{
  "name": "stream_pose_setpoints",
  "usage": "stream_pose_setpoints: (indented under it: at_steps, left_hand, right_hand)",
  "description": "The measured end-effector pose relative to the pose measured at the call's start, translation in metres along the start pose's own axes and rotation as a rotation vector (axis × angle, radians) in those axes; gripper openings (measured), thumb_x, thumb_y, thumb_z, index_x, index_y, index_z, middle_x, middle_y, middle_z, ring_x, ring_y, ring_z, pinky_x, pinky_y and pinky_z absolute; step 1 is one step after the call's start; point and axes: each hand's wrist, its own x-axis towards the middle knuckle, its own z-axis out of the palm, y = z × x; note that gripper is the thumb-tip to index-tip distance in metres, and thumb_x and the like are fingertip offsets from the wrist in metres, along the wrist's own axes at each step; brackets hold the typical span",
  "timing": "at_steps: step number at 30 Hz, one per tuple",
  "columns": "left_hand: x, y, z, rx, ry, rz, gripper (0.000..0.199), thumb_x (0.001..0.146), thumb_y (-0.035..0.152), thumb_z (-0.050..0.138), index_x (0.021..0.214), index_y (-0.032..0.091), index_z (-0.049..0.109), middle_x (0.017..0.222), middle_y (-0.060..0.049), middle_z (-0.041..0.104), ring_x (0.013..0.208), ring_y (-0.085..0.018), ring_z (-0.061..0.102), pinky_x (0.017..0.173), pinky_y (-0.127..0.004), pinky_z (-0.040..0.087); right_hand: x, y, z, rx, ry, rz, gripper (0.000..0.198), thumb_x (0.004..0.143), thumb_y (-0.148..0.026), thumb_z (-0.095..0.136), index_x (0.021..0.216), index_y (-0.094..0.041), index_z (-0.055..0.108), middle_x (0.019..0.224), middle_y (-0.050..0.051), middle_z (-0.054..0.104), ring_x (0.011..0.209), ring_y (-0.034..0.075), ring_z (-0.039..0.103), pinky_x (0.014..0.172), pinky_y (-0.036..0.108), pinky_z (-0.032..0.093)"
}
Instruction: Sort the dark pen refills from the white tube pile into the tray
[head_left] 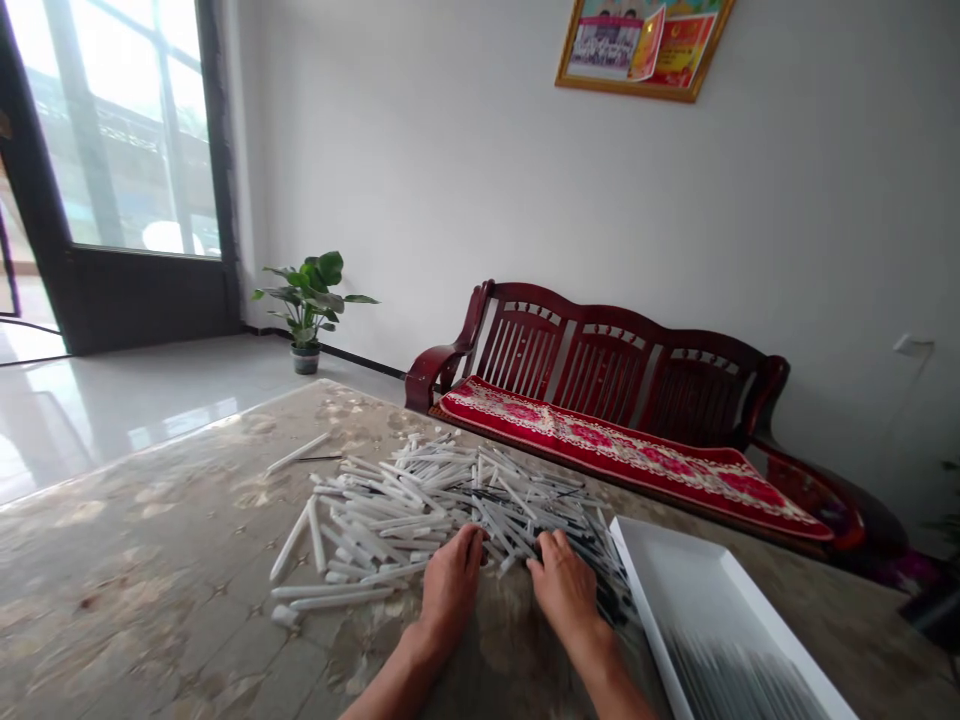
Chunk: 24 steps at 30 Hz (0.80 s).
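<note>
A big loose pile of slim white pen-like sticks (405, 500) lies on the table, with darker sticks (611, 575) mixed in on its right side. My left hand (451, 575) is at the pile's near edge, its fingers curled and pressed together; whatever they pinch is hidden. Just to the right, my right hand (564, 580) reaches into the same edge with bent fingers and thumb close together. What it grips among the sticks cannot be made out. Beside my right arm stands a shallow white box (705, 570), with many thin sticks lined up in its near end.
A patterned cloth (150, 590) covers the table. Beyond it stands a dark red wooden bench (600, 350) with a red floral cushion (600, 435). A potted plant (305, 300) is on the floor near a glass door (127, 130). On the wall hangs a framed picture (641, 45).
</note>
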Motion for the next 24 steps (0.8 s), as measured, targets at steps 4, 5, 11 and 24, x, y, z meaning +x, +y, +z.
stream_pose_setpoints:
  at_steps: [4, 5, 11, 24]
  left_hand:
    - [-0.002, 0.004, 0.002, -0.034, -0.057, 0.012, 0.026, 0.09, 0.036, 0.046, 0.079, 0.024, 0.067, 0.06, -0.001, 0.066, 0.058, -0.019, 0.062, 0.062, -0.026, 0.041]
    - [-0.002, 0.005, 0.002, -0.048, -0.067, 0.01, 0.027, 0.09, 0.037, 0.046, 0.079, 0.024, 0.067, 0.059, -0.001, 0.065, 0.058, -0.019, 0.062, 0.063, -0.026, 0.041]
    - [-0.004, 0.002, 0.015, -0.208, -0.137, -0.101, 0.036, 0.088, 0.048, 0.046, 0.08, 0.02, 0.067, 0.057, 0.0, 0.063, 0.044, -0.015, 0.052, 0.05, -0.026, 0.039]
    - [-0.003, 0.0, 0.028, -0.699, -0.191, -0.491, 0.045, 0.062, 0.057, 0.077, 0.076, 0.016, 0.063, 0.068, -0.001, 0.066, 0.061, -0.015, 0.065, 0.049, -0.021, 0.046]
  right_hand:
    - [0.005, 0.004, 0.003, -0.06, -0.002, -0.014, 0.017, 0.087, -0.016, 0.061, 0.102, -0.023, 0.064, 0.099, 0.008, 0.071, 0.09, 0.021, 0.071, 0.068, 0.026, 0.047]
    - [0.005, 0.006, 0.002, -0.063, 0.004, -0.02, 0.013, 0.089, -0.016, 0.06, 0.099, -0.022, 0.064, 0.099, 0.007, 0.071, 0.089, 0.02, 0.071, 0.068, 0.025, 0.047]
    - [-0.006, 0.013, 0.002, 0.11, 0.143, 0.035, 0.009, 0.093, -0.02, 0.056, 0.088, -0.022, 0.063, 0.09, 0.004, 0.071, 0.081, 0.017, 0.07, 0.064, 0.023, 0.044]
    - [-0.036, 0.062, -0.023, 0.117, -0.118, 0.138, 0.014, 0.089, -0.014, 0.054, 0.094, -0.023, 0.063, 0.102, 0.005, 0.071, 0.093, 0.021, 0.069, 0.075, 0.027, 0.047]
